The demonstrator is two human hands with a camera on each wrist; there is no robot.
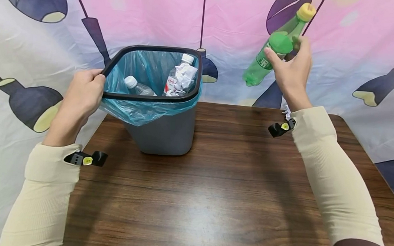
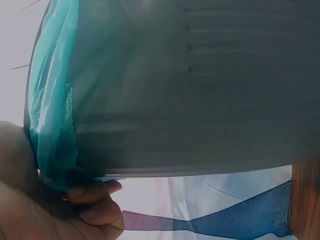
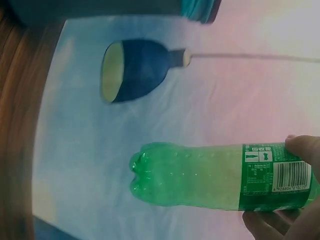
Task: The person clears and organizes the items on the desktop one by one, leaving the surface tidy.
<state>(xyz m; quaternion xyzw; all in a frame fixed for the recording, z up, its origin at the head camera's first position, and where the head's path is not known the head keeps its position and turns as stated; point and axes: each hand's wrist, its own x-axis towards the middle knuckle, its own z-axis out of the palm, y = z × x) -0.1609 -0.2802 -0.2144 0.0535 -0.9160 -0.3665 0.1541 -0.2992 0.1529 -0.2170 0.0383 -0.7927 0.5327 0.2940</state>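
1. Closest to the person, two cream sleeves (image 1: 42,196) reach out over a dark wooden table (image 1: 213,198), each with a small black clip-like device (image 1: 87,158) at the wrist.
2. The left hand (image 1: 81,96) is closed round the near left corner of the black rim (image 1: 151,97) of a grey waste bin (image 1: 164,134). The left wrist view shows the fingers (image 2: 92,197) curled under the rim, pressing on the turquoise bin liner (image 2: 52,135) folded over it.
3. The bin stands on the far left part of the table and looks tipped a little toward the hand; how much of its base rests on the wood I cannot tell.
4. Inside the liner lie a clear plastic bottle with a white cap (image 1: 137,86), a second bottle with a white cap and red label (image 1: 181,72) and crumpled white paper (image 1: 186,78).
5. The right hand (image 1: 291,74) is raised well above the table, to the right of the bin and apart from it. Thumb and fingers wrap the labelled middle of a green plastic bottle (image 1: 276,47), gripping it firmly.
6. The bottle slants, yellow cap (image 1: 305,11) up and away, its lobed base (image 3: 150,172) pointing down toward the bin side. It looks empty.
7. A scrap of white paper (image 1: 287,112) shows just behind the right wrist.
8. Farthest back hangs a pink and white cloth backdrop (image 1: 235,24) printed with dark blue hanging lamps.
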